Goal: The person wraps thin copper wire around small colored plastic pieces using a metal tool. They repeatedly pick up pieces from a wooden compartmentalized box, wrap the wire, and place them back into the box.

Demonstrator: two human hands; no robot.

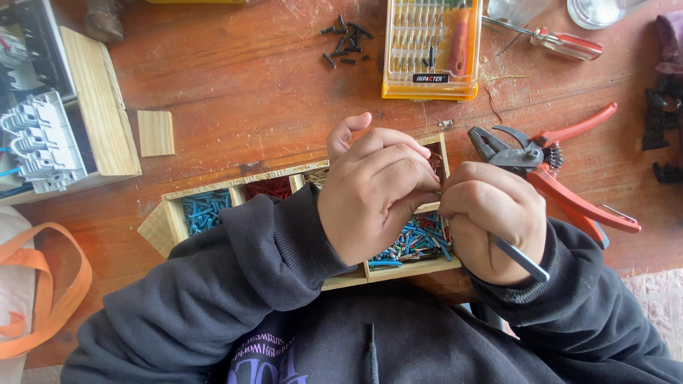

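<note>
**Both hands meet over the compartment box**

We see the left hand (373, 188) curled above a wooden compartment box (213, 192) on the tabletop (249, 85), fingers drawn together against those of the right hand (491, 220). What they pinch between them is too small to tell. The right hand's fingers are closed round a thin grey wire (523, 259) that juts from below the fist. The box holds blue, red and mixed small connectors in separate sections. Red-handled crimping pliers (562, 178) lie just beside the right hand; a yellow screwdriver-bit case (430, 50) and black screws (345, 43) lie farther off.
</note>
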